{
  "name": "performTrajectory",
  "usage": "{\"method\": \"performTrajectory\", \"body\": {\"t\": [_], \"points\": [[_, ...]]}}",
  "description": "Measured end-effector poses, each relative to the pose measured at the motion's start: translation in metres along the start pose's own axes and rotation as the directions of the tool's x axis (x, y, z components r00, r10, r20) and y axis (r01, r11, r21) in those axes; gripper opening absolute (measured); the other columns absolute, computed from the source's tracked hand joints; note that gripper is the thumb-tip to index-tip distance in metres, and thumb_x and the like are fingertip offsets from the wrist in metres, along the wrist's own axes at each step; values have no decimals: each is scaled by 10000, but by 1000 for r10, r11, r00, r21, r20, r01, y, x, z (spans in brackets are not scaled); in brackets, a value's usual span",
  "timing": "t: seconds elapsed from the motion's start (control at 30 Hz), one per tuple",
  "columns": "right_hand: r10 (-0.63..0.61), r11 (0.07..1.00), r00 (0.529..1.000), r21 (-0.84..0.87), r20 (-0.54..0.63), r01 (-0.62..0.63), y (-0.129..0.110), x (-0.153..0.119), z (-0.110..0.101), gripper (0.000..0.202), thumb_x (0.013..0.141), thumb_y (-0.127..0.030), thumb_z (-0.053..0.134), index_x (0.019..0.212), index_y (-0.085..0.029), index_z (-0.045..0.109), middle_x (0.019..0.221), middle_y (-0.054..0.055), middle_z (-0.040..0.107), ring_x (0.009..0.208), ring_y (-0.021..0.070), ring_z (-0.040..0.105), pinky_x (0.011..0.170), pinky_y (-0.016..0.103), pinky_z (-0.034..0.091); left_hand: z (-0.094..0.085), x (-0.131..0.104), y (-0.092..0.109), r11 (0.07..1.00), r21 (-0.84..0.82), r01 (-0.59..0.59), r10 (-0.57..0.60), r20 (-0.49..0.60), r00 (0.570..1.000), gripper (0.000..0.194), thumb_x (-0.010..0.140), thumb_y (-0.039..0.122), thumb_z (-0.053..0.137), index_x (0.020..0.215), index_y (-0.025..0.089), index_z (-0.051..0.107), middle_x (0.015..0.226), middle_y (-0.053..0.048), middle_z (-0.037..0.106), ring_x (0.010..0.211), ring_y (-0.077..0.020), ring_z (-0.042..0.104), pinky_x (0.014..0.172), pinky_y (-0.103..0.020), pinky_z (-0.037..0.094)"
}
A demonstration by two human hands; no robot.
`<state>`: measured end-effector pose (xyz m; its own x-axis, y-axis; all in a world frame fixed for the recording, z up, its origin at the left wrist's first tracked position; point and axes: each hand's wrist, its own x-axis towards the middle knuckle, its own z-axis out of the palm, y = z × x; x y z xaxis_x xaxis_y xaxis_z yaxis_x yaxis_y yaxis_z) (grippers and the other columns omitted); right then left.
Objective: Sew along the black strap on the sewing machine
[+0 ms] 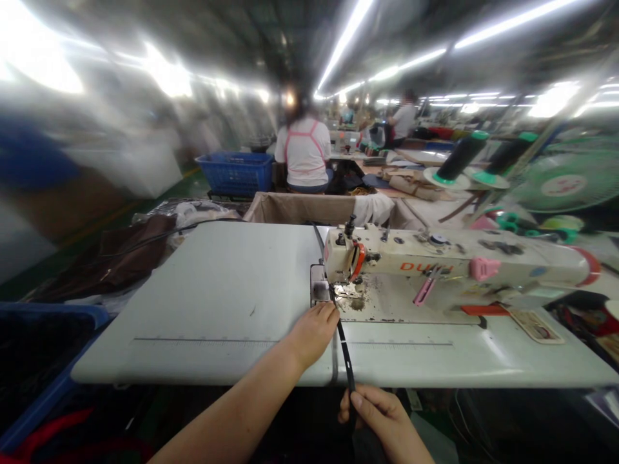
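A narrow black strap runs from below the table's front edge up to the needle area of a sewing machine. Just in front of the presser foot, my left hand has its fingers curled together on the strap against the table. My right hand, at the front edge, pinches the strap between thumb and fingers. Light marks show on the strap between my hands. Beyond the needle, a dark strip continues toward the back of the pale table.
Pink-handled snips rest against the machine. Two black thread cones and a green fan are at the right. A fabric-lined bin stands behind the table, a blue crate at the left. A person sits ahead.
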<state>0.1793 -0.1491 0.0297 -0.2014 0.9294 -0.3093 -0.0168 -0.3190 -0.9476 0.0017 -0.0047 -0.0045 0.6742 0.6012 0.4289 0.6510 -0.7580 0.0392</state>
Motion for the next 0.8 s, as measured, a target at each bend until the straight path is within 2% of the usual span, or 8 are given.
{"method": "performTrajectory", "body": {"t": [0.3,0.57,0.8], "points": [[-6,1000,1000,16,13,6,6,2,0,545,854,-725,756,744,-195,813,709,48,741,688,195,577,684,316,405,-7,2,1,1000,0,-4,4,-3,1000,202,991,43,528,1142,118,638,1169,-137,703,1122,-253,699,1080,-371,541],[-5,999,1000,53,8,4,12,0,-1,543,865,-709,750,729,-188,818,695,51,734,705,211,619,701,323,442,0,-2,-1,1000,17,-5,5,9,1000,228,1005,52,496,1184,124,617,1236,-154,695,1191,-258,689,1136,-404,516],[-12,999,1000,32,-21,13,1,-3,3,542,876,-699,744,703,-191,818,673,46,722,688,207,601,688,323,438,2,1,-2,997,-58,57,-54,37,998,280,1006,62,485,1264,122,576,1315,-169,673,1310,-268,642,1191,-445,481]]}}
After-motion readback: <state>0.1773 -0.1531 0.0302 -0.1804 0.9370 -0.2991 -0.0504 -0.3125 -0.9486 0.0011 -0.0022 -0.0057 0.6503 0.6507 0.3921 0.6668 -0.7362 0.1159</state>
